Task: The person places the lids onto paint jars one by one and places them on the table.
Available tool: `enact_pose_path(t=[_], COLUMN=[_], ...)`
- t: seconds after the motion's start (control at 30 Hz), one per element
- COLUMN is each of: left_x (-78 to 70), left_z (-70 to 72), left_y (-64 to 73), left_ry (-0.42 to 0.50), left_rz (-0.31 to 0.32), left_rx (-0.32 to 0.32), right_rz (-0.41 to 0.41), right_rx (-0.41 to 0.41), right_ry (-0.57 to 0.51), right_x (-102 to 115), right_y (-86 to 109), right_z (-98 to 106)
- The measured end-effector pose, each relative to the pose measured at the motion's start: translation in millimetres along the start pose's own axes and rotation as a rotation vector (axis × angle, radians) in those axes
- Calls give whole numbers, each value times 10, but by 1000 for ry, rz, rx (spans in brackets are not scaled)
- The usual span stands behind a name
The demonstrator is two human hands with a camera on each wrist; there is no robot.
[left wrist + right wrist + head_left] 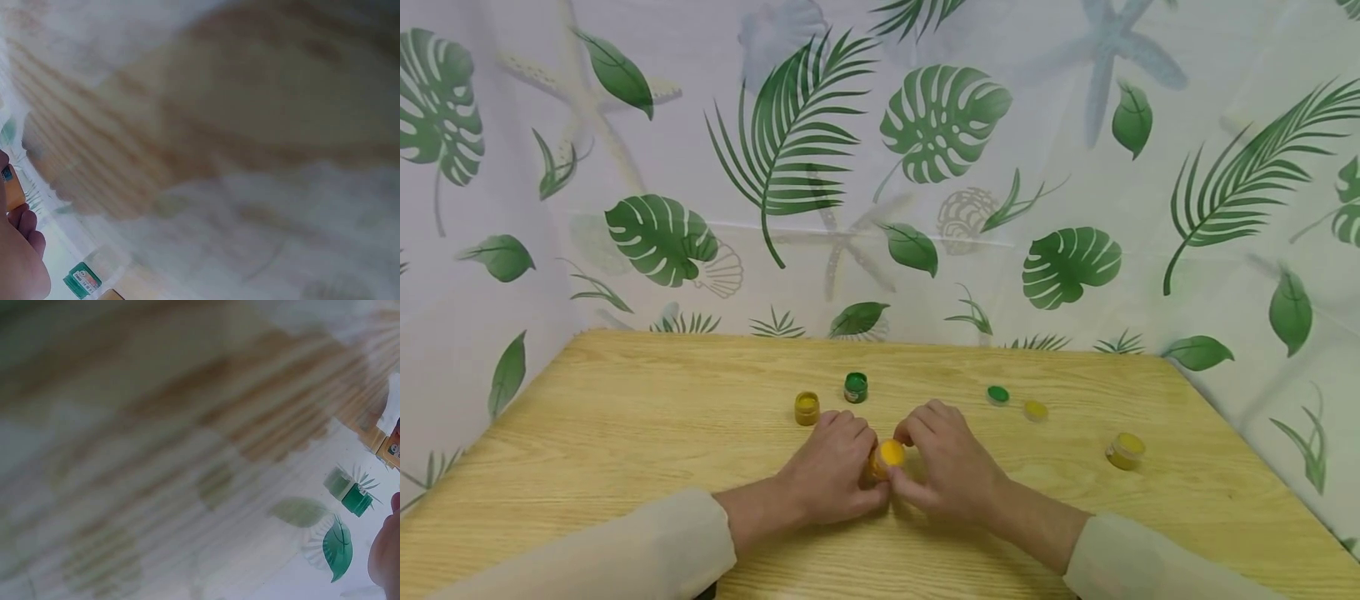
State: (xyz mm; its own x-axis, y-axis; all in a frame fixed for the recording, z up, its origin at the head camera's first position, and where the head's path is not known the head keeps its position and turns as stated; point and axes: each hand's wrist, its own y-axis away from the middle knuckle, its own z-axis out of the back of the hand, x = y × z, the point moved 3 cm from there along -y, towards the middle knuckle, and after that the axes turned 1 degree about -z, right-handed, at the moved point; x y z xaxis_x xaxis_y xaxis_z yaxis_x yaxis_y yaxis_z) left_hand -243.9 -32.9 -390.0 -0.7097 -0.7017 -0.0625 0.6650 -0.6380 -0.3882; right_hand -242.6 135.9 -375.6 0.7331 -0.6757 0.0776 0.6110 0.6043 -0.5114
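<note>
A small jar of orange paint is held between both hands near the middle of the wooden table, its orange top facing up. My left hand grips the jar's left side, fingers curled round it. From the right, my right hand has its thumb and fingers at the top's edge. In the left wrist view the left hand holds the orange jar, cut by the frame edge. Only part of the right hand shows in the right wrist view.
Behind the left hand stand an uncovered dark-yellow jar and an uncovered green jar. A green lid and a yellow lid lie beyond the right hand. Further right is a covered yellow jar. A leaf-patterned cloth hangs behind the table.
</note>
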Motion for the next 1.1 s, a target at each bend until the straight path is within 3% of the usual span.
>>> enact_pose_path(t=[0.33,0.63,1.1], left_x=[-8,-22,-46], left_z=[4,7,-6], left_y=[2,-5,10], left_ry=[3,12,-28], left_rz=[-8,-6,-62], left_rx=[-12,46,40], right_rz=[35,73,113], right_rx=[-4,34,44], right_ry=[23,27,81], right_x=[-4,27,29], right_y=[-7,-12,-10], right_z=[-15,-22,-47])
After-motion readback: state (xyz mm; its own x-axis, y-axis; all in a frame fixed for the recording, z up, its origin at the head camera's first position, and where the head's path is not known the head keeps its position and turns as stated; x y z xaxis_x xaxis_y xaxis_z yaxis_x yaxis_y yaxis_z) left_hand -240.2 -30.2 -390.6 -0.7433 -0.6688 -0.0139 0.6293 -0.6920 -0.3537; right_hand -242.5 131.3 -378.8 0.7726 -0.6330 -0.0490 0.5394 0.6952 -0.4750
